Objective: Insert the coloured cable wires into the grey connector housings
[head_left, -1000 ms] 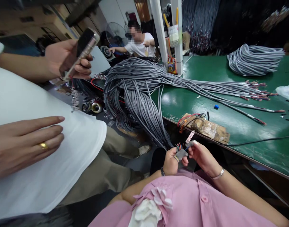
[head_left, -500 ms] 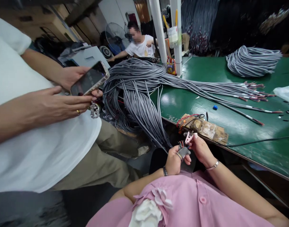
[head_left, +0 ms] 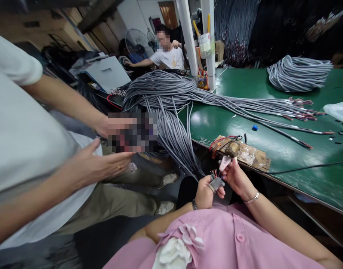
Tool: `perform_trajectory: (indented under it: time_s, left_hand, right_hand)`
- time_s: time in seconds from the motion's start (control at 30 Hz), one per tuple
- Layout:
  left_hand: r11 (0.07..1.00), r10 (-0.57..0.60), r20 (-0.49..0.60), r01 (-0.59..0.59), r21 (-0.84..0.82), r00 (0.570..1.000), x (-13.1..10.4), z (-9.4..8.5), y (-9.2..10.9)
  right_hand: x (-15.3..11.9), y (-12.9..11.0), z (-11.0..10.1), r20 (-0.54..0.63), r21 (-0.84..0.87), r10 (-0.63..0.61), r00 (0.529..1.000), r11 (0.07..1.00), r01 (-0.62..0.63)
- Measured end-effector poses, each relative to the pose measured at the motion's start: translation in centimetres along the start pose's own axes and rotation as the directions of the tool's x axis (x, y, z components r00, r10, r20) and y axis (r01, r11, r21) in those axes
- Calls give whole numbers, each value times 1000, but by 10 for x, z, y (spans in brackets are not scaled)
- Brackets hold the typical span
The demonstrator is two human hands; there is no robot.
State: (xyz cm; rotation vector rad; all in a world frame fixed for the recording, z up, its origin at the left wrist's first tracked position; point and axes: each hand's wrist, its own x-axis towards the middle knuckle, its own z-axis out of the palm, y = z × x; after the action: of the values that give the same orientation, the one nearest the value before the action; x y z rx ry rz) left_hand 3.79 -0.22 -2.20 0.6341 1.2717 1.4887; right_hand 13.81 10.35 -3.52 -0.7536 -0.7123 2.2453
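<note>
Green bench (head_left: 238,80): runs across the right side, its surface glossy.
White posts (head_left: 211,69): two, upright at the bench's far left part.
Clear holder (head_left: 204,45): fixed to the right post, with yellow handles (head_left: 208,23) sticking up from it.
Bright packet (head_left: 203,80): yellow and red, low against the posts.
Blue piece (head_left: 254,127): small, lying mid-bench.
Plastic bag (head_left: 338,111): whitish, at the right edge.
Pale box (head_left: 108,73): far left, tilted.
Fan (head_left: 136,42): far, left of a seated person (head_left: 168,59) in white.
Standing person (head_left: 20,149): near left, white top, khaki trousers.
</note>
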Motion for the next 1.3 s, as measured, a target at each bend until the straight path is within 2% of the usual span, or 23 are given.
perform_trajectory:
  time_s: [0.07,0.2,0.3,0.4,0.57,0.83,1.1,1.3]
  left_hand:
    - [999,32,3,-32,44,999,-2,-5,1]
    - [988,69,38,-74,138,997,-3,-10,3]
    - [982,27,65,-38,183,998,-4,-9,0]
    - [981,-23,102,2,194,995,-2,-9,-5]
    - [978,-46,119,21,205,992,-4,-12,-6]
    - [973,-77,169,37,228,983,-11,-15,-9]
    - [967,-19,240,-43,251,971,-25,-13,-1]
    - [978,41,117,-64,198,992,-40,-11,2]
  right_hand:
    - [-9,0,-3,63,-47,24,998,999,-21]
    - [-29,8,-8,218,-262,61,974,965,-1]
    - [-37,16,-16,161,-356,22,987,934,37]
    - [-35,20,-28,102,-499,-44,994,862,89]
    - [-33,20,-38,90,-637,-41,995,766,89]
    - [-41,16,-37,94,-685,-43,995,722,96]
    - [-54,15,-30,135,-665,-3,991,741,93]
    - [-68,23,-21,128,-602,-80,988,786,142]
